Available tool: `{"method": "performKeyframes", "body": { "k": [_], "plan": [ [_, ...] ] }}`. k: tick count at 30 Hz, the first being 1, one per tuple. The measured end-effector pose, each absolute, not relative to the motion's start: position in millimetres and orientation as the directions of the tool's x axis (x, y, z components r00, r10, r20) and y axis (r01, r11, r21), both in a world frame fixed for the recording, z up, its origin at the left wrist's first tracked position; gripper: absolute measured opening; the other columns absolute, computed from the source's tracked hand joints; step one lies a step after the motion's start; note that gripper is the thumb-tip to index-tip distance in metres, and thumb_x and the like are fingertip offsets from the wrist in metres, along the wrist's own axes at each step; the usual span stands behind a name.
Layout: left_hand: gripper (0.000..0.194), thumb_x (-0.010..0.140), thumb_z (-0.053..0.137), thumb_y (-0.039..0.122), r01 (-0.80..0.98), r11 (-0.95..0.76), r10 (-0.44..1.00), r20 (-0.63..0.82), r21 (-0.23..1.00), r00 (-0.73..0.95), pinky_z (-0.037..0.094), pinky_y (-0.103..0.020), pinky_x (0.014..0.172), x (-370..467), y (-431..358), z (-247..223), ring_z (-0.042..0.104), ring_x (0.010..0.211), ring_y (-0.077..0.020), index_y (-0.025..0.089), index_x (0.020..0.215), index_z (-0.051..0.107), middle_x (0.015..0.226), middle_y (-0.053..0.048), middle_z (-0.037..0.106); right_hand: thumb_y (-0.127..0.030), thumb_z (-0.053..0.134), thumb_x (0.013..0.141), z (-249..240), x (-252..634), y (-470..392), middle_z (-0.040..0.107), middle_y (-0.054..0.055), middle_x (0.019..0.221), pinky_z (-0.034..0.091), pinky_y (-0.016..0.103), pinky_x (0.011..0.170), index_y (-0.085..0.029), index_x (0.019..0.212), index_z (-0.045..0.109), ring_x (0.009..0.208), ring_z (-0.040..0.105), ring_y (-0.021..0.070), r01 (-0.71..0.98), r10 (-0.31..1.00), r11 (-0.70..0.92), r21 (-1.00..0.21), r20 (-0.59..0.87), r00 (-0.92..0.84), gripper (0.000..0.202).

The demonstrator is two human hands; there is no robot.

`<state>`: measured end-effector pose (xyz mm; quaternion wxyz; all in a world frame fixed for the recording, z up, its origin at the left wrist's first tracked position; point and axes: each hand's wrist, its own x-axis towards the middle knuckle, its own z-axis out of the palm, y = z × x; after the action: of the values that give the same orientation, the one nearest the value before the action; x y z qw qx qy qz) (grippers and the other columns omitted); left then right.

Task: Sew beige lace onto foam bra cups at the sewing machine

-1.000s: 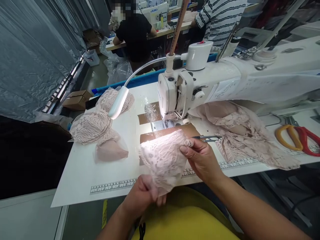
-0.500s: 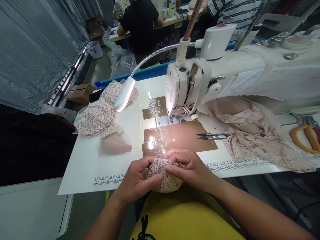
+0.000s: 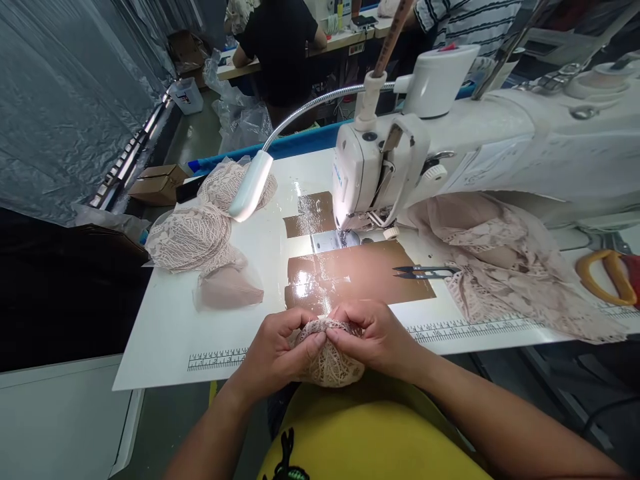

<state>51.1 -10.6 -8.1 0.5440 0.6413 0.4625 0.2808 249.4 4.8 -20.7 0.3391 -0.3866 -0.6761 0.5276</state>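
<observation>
Fingers of the left hand [image 3: 277,353] and right hand [image 3: 380,340] pinch the upper edge of a rounded, cream openwork lace piece [image 3: 333,367] between them. That edge could slip out of line or stretch if the two pinches pull unevenly, since the openwork looks soft and yielding. Its lower part bulges down near the yellow cloth [image 3: 380,440] on the lap, at the front edge of the white surface [image 3: 165,333], so a loosened grip could let it drop there. A snag on the slim black thread snips [image 3: 425,272], lying with their points toward the hands, seems possible if the lace sweeps over them.

Both hands are closed in facing pinches, thumbs on the near side and almost meeting at the middle, with the fingers curled behind. The forearms angle inward from either side. Beyond the hands lie a shiny brown sheet [image 3: 370,267] and the white sewing machine [image 3: 370,167]; a pile of pale lace cups [image 3: 190,237] rests off to the left, and crumpled pink lace fabric [image 3: 510,267] to the right.
</observation>
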Motion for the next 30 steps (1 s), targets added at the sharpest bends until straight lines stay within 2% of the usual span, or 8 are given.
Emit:
{"method": "performKeyframes", "body": {
  "k": [4,8,14,20,23,25,28,30],
  "plan": [
    [0.019,0.087,0.056,0.032,0.276,0.042,0.900,-0.157,0.960,0.407,0.037,-0.021,0.060,54.9,-7.9,-7.9,0.044,0.065,-0.0104,0.015,0.080,0.057,0.070,0.001,0.051,-0.033,0.064,0.082,-18.1,255.4,12.3,0.063,0.001,0.078,0.042,0.022,0.059,-0.017,0.090,0.065,0.067,0.054,0.0113,0.156,0.860,0.072,-0.985,-0.018,-0.509,0.018],
    [0.019,0.087,0.055,0.031,0.257,0.037,0.881,-0.153,0.966,0.449,0.036,-0.022,0.061,59.0,-4.2,-8.6,0.043,0.066,-0.0106,0.015,0.077,0.055,0.070,0.001,0.050,-0.032,0.059,0.085,-10.7,255.8,16.1,0.058,-0.001,0.067,0.038,0.021,0.055,-0.016,0.076,0.062,0.060,0.049,0.0095,0.171,0.843,0.084,-0.982,-0.021,-0.538,0.019],
    [0.028,0.076,0.070,0.035,-0.023,0.288,0.791,-0.225,0.957,0.569,0.037,-0.022,0.060,59.0,2.2,-10.8,0.047,0.066,-0.0105,0.016,0.087,0.053,0.076,0.000,0.051,-0.026,0.059,0.082,4.2,261.1,13.9,0.057,-0.002,0.063,0.036,0.021,0.053,-0.016,0.069,0.060,0.057,0.048,0.0092,0.233,0.884,0.175,-0.956,0.049,-0.465,0.017],
    [0.025,0.076,0.069,0.035,-0.129,0.371,0.827,-0.264,0.920,0.497,0.036,-0.022,0.057,71.2,4.9,-19.4,0.046,0.058,-0.0090,0.012,0.074,0.060,0.063,0.001,0.050,-0.029,0.060,0.082,1.7,262.8,16.0,0.056,-0.002,0.062,0.036,0.021,0.051,-0.016,0.068,0.059,0.055,0.047,0.0092,0.207,0.897,0.129,-0.970,0.025,-0.442,0.019],
    [0.029,0.071,0.074,0.035,-0.247,0.485,0.835,-0.360,0.839,0.417,0.036,-0.020,0.052,75.5,6.5,-23.0,0.046,0.052,-0.0074,0.012,0.068,0.056,0.059,0.002,0.052,-0.033,0.059,0.084,-4.2,264.7,20.7,0.055,-0.002,0.062,0.037,0.022,0.052,-0.016,0.072,0.060,0.057,0.047,0.0096,0.181,0.886,0.088,-0.980,-0.006,-0.463,0.021],
    [0.027,0.069,0.074,0.034,-0.308,0.499,0.857,-0.409,0.810,0.313,0.040,-0.021,0.052,69.5,11.4,-18.2,0.050,0.052,-0.0091,0.013,0.070,0.057,0.060,0.001,0.056,-0.033,0.057,0.085,-7.2,269.9,24.4,0.057,-0.001,0.066,0.037,0.022,0.054,-0.016,0.076,0.063,0.060,0.049,0.0105,0.212,0.882,0.086,-0.974,-0.025,-0.470,0.020],
    [0.023,0.068,0.072,0.032,-0.286,0.336,0.938,-0.347,0.897,0.013,0.045,-0.026,0.057,46.0,25.5,-1.3,0.056,0.056,-0.0135,0.015,0.081,0.062,0.064,0.000,0.062,-0.029,0.055,0.085,-9.7,283.8,29.2,0.063,0.001,0.075,0.039,0.024,0.059,-0.017,0.081,0.065,0.066,0.053,0.0126,0.312,0.892,0.121,-0.942,-0.035,-0.451,0.016],
    [0.022,0.070,0.071,0.034,-0.115,0.150,0.955,-0.174,0.982,-0.240,0.046,-0.027,0.057,28.1,37.4,9.9,0.056,0.057,-0.0146,0.017,0.083,0.064,0.064,0.001,0.062,-0.026,0.054,0.085,-10.5,294.5,31.5,0.065,0.002,0.077,0.039,0.024,0.060,-0.017,0.080,0.064,0.068,0.054,0.0137,0.380,0.899,0.168,-0.909,-0.016,-0.437,0.015]
  ]
}}
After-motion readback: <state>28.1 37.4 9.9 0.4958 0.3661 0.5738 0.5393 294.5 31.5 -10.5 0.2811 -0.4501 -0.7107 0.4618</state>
